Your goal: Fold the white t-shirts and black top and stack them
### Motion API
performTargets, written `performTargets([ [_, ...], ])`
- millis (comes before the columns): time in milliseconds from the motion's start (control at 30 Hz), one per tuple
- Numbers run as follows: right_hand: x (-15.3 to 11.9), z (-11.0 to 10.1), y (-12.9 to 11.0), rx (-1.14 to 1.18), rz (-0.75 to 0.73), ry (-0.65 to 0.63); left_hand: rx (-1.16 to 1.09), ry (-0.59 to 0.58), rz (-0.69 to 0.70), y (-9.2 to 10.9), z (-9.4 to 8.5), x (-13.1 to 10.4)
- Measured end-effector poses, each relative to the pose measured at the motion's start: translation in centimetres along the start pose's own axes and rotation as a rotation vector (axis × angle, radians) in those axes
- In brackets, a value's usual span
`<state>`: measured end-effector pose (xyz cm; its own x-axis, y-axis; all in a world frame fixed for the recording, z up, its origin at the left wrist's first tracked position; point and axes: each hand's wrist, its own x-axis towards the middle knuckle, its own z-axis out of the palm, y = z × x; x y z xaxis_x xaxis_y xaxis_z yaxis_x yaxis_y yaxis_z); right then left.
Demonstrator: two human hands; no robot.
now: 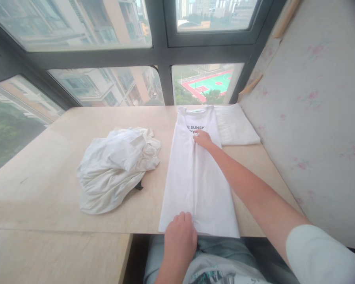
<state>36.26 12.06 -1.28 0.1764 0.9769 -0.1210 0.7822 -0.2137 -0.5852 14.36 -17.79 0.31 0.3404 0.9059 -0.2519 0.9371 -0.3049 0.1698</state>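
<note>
A white T-shirt (180, 173) with dark lettering lies lengthwise, its collar towards the window and both sides folded inward to meet along the middle. At the lettering, my right hand (203, 139) pinches the folded edge of the fabric. My left hand (182, 232) is closed at the bottom end of the same middle edge, near the table's front; its fingertips are partly hidden. Part of the print is covered by the folded sides and my right hand.
A crumpled heap of white clothes (115, 165) lies to the left, with a small black piece (139, 185) at its edge. A folded white garment (236, 125) sits at the back right, by the wallpapered wall (313, 118). Windows border the table (47, 177).
</note>
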Motion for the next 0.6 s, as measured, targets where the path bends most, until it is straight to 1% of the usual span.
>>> performTargets([
  [100,2.0,0.4,-0.2,-0.061,-0.006,0.007,-0.05,0.02,0.036,-0.5,0.6,-0.1],
  [200,2.7,0.5,-0.2,-0.101,-0.015,0.024,-0.093,0.041,0.087,-0.8,0.9,-0.1],
  [300,2.1,0.5,-0.2,-0.124,-0.023,0.05,-0.119,0.06,0.115,-0.8,0.9,-0.1],
  [367,0.6,0.7,-0.2,-0.131,-0.036,0.071,-0.156,0.056,0.14,-1.0,0.8,-0.1],
  [433,-2.3,1.2,0.0,-0.121,-0.077,0.097,-0.211,0.055,0.176,-1.5,0.6,-0.3],
  [467,-4.4,1.5,0.2,-0.104,-0.122,0.109,-0.239,0.064,0.201,-2.0,0.5,-0.4],
  [533,-9.9,2.3,0.9,-0.052,-0.264,0.124,-0.267,0.126,0.255,-3.3,0.4,-0.6],
  [600,-16.5,2.9,1.9,-0.017,-0.428,0.115,-0.243,0.222,0.296,-5.0,0.3,-0.8],
])
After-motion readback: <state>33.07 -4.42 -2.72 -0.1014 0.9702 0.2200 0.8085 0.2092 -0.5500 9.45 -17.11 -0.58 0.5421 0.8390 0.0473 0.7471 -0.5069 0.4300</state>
